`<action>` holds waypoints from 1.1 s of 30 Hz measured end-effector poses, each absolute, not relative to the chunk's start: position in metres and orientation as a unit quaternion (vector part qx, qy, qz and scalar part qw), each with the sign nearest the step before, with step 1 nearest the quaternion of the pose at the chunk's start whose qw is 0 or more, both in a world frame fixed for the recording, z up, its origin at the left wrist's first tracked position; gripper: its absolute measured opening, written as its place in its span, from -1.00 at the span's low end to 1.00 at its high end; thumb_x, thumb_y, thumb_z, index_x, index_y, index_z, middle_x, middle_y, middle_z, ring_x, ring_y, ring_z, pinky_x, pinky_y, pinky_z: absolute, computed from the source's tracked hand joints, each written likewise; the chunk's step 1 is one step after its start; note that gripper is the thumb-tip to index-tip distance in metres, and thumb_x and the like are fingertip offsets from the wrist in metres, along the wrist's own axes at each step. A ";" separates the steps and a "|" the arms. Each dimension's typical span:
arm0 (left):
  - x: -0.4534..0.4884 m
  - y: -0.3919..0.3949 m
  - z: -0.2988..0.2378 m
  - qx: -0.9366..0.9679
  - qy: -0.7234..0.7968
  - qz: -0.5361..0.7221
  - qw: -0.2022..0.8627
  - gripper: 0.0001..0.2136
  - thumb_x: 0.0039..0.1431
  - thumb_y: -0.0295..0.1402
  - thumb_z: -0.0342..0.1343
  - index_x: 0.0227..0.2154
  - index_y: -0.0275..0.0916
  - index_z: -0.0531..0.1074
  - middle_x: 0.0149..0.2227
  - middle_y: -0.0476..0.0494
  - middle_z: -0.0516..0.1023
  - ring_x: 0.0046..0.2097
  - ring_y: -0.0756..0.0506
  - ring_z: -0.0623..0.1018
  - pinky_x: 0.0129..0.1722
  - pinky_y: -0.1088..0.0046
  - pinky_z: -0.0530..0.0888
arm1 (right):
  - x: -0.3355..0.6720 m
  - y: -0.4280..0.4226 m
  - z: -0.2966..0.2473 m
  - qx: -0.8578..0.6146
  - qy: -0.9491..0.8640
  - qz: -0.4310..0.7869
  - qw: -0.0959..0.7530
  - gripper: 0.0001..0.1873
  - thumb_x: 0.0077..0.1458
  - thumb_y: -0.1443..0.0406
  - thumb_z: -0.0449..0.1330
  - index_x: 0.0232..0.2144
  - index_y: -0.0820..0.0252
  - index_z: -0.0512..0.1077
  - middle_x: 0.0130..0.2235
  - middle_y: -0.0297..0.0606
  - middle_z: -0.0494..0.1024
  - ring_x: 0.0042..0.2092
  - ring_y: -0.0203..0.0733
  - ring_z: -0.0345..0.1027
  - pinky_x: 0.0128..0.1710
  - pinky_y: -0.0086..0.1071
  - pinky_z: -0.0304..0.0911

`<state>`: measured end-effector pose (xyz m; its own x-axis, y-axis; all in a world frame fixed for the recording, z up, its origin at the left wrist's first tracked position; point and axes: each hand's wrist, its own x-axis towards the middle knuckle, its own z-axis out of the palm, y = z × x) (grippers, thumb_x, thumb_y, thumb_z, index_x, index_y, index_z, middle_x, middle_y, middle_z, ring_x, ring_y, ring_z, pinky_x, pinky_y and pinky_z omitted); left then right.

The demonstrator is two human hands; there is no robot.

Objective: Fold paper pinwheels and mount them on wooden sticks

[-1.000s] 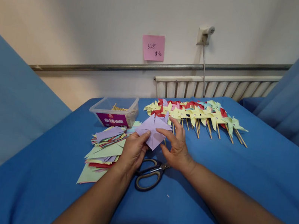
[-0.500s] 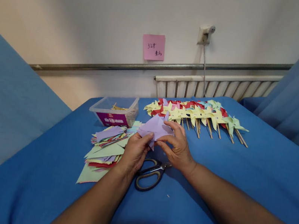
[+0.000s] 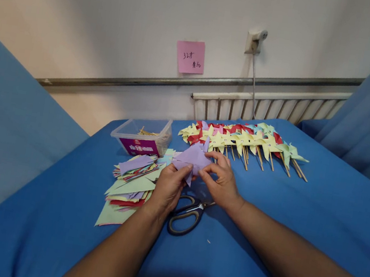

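Note:
A purple paper pinwheel (image 3: 193, 155), partly folded with points sticking out, is held up above the table between both hands. My left hand (image 3: 171, 184) is closed on its lower left, thumb pressed over the paper near the centre. With thumb and fingers, my right hand (image 3: 222, 179) pinches the right side of the same paper. Just below the hands lie dark-handled scissors (image 3: 186, 216), their blades partly hidden by my right hand. Left of my left hand sits a stack of coloured paper (image 3: 131, 186) in green, purple, red and yellow.
Behind the stack stands a clear plastic box (image 3: 141, 136) with thin wooden sticks inside. Finished pinwheels (image 3: 244, 141) on sticks lie in rows at the back right. A blue cloth covers the table (image 3: 298, 222); a radiator (image 3: 268, 102) and pipe run along the wall.
My right hand has shifted slightly, its fingers drawing in the right side of the purple paper. My left hand keeps its hold nearly in place.

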<state>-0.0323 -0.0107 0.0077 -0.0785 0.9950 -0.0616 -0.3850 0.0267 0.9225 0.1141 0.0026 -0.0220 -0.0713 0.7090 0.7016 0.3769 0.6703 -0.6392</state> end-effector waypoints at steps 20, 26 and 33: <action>-0.032 -0.010 0.003 0.386 0.434 0.573 0.578 -0.64 -0.19 -0.36 0.37 -0.25 -0.34 0.54 -0.33 -0.16 0.60 -0.37 -0.03 0.52 -0.40 0.49 0.44 | 0.111 0.004 -0.023 -0.401 -0.701 0.154 0.570 -0.87 0.03 0.36 0.21 -0.55 0.14 0.43 -0.08 -0.17 0.47 -0.02 -0.09 0.30 -0.02 -0.15 0.26; -0.033 -0.010 0.001 0.396 0.441 0.571 0.568 -0.64 -0.20 -0.36 0.38 -0.25 -0.32 0.55 -0.33 -0.12 0.60 -0.38 -0.02 0.50 -0.39 0.49 0.42 | 0.110 0.004 -0.024 -0.397 -0.701 0.158 0.572 -0.86 0.04 0.34 0.21 -0.54 0.13 0.43 -0.09 -0.19 0.48 -0.02 -0.09 0.32 -0.03 -0.14 0.25; -0.033 -0.010 0.000 0.405 0.444 0.566 0.564 -0.66 -0.20 -0.35 0.37 -0.27 -0.29 0.56 -0.36 -0.07 0.59 -0.41 0.00 0.49 -0.37 0.48 0.40 | 0.111 0.004 -0.025 -0.399 -0.701 0.161 0.568 -0.87 0.03 0.36 0.21 -0.55 0.13 0.43 -0.10 -0.19 0.48 -0.04 -0.09 0.32 -0.06 -0.16 0.26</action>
<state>-0.0333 -0.0101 0.0001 -0.0351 0.9985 -0.0428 -0.2795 0.0313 0.9596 0.1106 0.0040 -0.0255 -0.0350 0.7430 0.6684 0.3775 0.6291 -0.6795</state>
